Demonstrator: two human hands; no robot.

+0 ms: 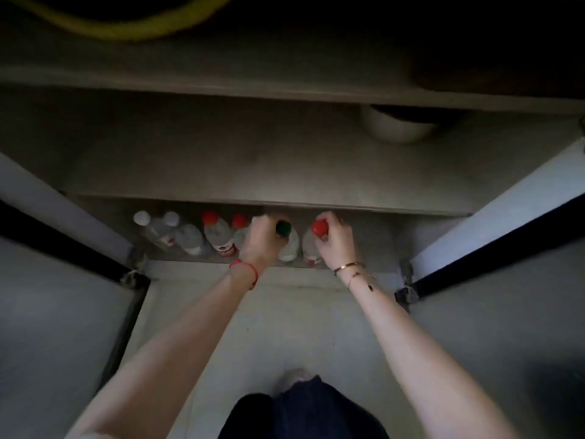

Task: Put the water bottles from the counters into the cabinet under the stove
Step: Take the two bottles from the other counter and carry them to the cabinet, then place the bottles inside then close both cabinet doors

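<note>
The left hand (259,239) is closed around the neck of a green-capped bottle (286,240), and the right hand (335,242) grips a red-capped bottle (311,245) just beside it, both on the cabinet (380,248) floor. To seat them well, each should be lowered until its base sits flat, then released without nudging the row (190,234) at left. Both stand upright, long axis vertical, caps up.

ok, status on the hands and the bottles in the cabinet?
Left hand on green-capped bottle, right hand on red-capped bottle. Both upright inside cabinet, beside four others. Doors open, nothing blocking.
</note>
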